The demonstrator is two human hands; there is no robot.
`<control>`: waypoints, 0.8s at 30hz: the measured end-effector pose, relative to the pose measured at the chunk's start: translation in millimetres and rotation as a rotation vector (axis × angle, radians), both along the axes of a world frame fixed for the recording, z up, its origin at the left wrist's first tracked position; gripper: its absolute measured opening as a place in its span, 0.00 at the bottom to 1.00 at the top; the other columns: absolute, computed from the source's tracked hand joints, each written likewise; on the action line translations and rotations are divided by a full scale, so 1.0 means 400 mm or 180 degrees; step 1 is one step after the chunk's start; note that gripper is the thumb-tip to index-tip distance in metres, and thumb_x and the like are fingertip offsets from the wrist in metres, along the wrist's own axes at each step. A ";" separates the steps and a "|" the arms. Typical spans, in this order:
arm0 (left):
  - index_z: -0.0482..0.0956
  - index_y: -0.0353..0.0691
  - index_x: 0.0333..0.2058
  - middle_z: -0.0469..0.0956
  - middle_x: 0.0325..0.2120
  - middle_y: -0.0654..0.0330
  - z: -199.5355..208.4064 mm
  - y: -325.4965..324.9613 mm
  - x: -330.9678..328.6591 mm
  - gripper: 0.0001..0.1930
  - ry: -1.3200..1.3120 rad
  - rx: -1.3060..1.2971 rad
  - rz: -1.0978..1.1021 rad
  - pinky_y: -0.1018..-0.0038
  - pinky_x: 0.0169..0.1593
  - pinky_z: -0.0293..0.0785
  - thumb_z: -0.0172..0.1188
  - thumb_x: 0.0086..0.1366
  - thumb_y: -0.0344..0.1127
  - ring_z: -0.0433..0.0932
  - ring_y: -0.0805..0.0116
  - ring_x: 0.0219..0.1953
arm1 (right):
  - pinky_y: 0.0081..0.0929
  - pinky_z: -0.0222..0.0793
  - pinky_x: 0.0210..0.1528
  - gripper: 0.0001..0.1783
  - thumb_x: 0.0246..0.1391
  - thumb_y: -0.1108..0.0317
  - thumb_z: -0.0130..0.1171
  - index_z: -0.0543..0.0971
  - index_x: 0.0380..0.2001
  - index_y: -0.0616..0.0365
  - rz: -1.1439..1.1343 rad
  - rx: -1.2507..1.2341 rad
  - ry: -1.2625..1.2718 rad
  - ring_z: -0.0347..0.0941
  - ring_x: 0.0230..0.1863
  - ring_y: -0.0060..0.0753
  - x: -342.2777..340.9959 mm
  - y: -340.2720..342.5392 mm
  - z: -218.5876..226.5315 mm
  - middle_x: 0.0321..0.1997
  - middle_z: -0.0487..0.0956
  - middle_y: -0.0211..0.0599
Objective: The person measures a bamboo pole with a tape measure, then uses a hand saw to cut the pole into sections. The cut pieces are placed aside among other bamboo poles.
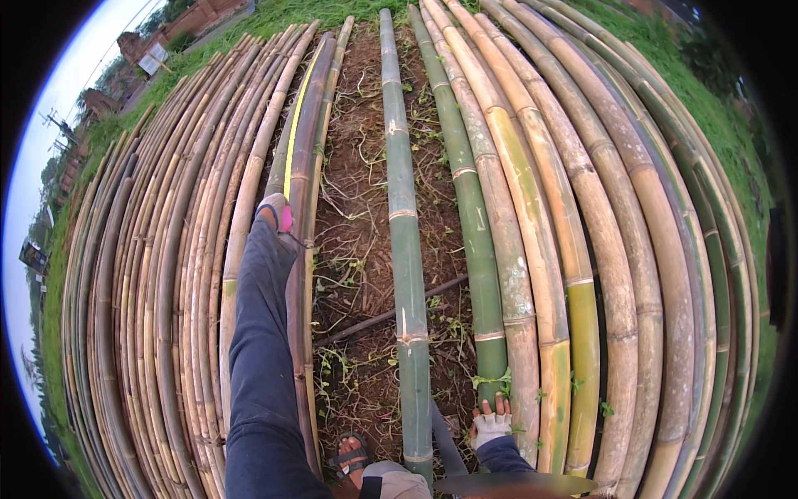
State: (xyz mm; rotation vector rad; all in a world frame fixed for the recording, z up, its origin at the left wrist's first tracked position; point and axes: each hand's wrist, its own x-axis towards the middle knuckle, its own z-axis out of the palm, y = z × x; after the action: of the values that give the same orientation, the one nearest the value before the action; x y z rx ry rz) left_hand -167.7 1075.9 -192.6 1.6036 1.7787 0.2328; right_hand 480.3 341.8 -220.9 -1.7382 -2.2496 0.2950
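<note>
Gripping yellow measuring tape [292,141] with left hand [273,208], resting right hand [492,422] open over green bamboo [479,249] beneath. Likely stiff, heavy; hold near joints [490,336].

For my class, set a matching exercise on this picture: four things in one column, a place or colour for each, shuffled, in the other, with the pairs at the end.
Things:
1. left hand
2. right hand
3. yellow strip
4. sandal

Places or colours:
A. dark, near the bottom edge
B. beside a green pole
C. at a small pink object
D. stretched along a dark pole

Pairs: 1-C; 2-B; 3-D; 4-A
</note>
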 end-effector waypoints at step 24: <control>0.78 0.36 0.38 0.80 0.28 0.48 0.085 -0.077 0.106 0.06 0.0319 0.0006 0.0124 0.43 0.28 0.79 0.58 0.70 0.33 0.81 0.46 0.25 | 0.79 0.53 0.78 0.31 0.39 0.62 0.70 0.83 0.52 0.57 -0.0007 0.0104 0.0007 0.54 0.80 0.78 -0.005 0.005 0.004 0.72 0.67 0.50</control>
State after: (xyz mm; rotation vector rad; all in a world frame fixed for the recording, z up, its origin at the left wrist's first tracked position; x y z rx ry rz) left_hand -125.1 1045.0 -158.5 1.6078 1.8873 0.1750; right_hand 478.3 343.8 -219.4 -1.7229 -2.2383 0.2581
